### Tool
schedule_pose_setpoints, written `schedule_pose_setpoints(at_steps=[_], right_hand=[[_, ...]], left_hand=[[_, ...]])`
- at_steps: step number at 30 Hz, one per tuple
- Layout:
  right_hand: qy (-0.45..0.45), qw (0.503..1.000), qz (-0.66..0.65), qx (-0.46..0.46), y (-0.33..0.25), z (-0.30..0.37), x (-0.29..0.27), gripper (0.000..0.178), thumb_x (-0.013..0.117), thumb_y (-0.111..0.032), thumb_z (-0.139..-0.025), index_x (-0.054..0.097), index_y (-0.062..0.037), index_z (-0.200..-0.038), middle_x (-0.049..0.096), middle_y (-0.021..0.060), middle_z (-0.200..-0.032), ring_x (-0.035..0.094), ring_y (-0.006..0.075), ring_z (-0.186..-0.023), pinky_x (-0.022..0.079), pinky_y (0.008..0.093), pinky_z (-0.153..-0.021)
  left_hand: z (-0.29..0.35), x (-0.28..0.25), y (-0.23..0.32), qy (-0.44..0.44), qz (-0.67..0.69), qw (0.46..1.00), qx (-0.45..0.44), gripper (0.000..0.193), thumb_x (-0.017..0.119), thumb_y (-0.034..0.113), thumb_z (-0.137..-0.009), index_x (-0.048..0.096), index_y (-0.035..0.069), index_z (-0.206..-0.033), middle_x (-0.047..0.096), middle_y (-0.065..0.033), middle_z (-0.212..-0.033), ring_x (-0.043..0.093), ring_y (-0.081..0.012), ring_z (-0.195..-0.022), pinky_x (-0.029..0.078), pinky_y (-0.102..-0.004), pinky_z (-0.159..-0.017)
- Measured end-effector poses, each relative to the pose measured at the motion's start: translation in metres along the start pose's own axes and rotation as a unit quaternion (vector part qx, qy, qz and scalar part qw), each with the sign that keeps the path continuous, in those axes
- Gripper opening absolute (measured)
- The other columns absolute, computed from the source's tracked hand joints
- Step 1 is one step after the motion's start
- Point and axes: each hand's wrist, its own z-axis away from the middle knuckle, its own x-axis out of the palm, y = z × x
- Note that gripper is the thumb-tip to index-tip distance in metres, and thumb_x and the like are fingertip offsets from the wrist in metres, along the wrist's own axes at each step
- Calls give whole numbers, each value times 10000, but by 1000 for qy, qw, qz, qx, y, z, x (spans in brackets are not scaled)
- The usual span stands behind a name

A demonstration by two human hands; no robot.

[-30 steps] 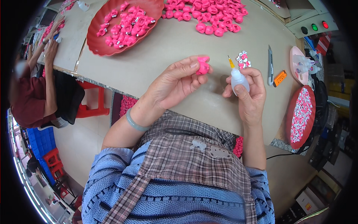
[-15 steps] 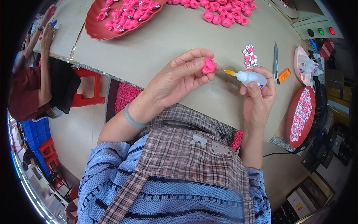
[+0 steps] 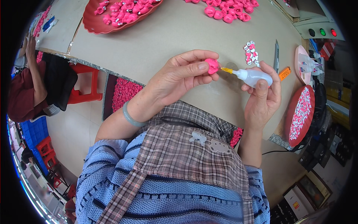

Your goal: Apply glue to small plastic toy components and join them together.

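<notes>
Between thumb and fingers, my left hand (image 3: 182, 72) pinches a small pink hollow plastic piece (image 3: 212, 66) above the table. My right hand (image 3: 263, 91) is wrapped round a translucent glue bottle (image 3: 255, 77) lying nearly level. Its yellow needle tip (image 3: 226, 70) points left and reaches close to the pink piece; whether it touches, I cannot tell. Just beyond the bottle, a small heap of pink and white bits (image 3: 251, 53) lies on the table.
A scalloped red tray (image 3: 97, 30) of pink pieces stands far left, near a pile of pink pieces (image 3: 229, 8). At right are a utility knife (image 3: 276, 56), an orange tool (image 3: 284, 73), a pink dish with bottles (image 3: 300, 76) and a red tray (image 3: 295, 141). A co-worker (image 3: 26, 87) sits left.
Both hands have shifted slightly right with the pink piece and the bottle. The pink piece is turned differently, and the needle tip is nearer to it. The co-worker's arms have moved back.
</notes>
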Motion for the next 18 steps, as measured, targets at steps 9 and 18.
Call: schedule_pose_setpoints(at_steps=[9,18], right_hand=[[-3,1000,14,-21,-3,-1,-3,347,575,-182,-925,509,32,-1190,626,137,-965,601,130,-729,505,228,-615],[-50,882,-420,205,21,1,-23,331,515,-261,-956,517,-10,-1171,607,104,-910,584,153,-732,486,248,-659]], left_hand=[[-4,8,1,26,-70,997,15,304,575,95,-907,549,0,-1195,616,-118,-1101,627,-157,-902,503,-224,-785],[-22,11,31,124,-693,675,219,281,643,2,-810,610,29,-1088,629,-92,-980,594,-164,-797,492,-273,-725]])
